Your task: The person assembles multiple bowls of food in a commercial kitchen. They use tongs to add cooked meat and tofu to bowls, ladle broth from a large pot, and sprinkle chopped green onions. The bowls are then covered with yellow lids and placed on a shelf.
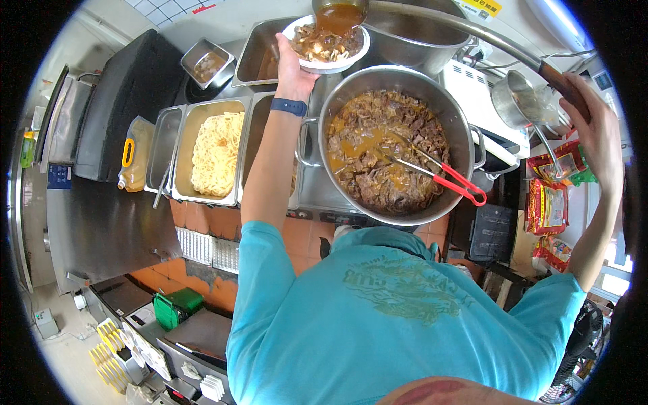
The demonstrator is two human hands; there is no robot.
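My left hand grips a white bowl by its near left side, at the top of the view. Sliced meat and pale pieces fill the bowl. Over its far rim tilts a metal ladle, with brown broth running from it into the bowl. The ladle's long handle arcs across to the right, where my right hand is closed around its brown end. Below the bowl stands a large steel pot of meat in broth. Tongs with red handles rest in it.
Left of the pot, a steel pan holds pale noodles. Another big pot stands behind. A small saucepan is near my right forearm, above red packets. A yellow-handled jug sits at the left.
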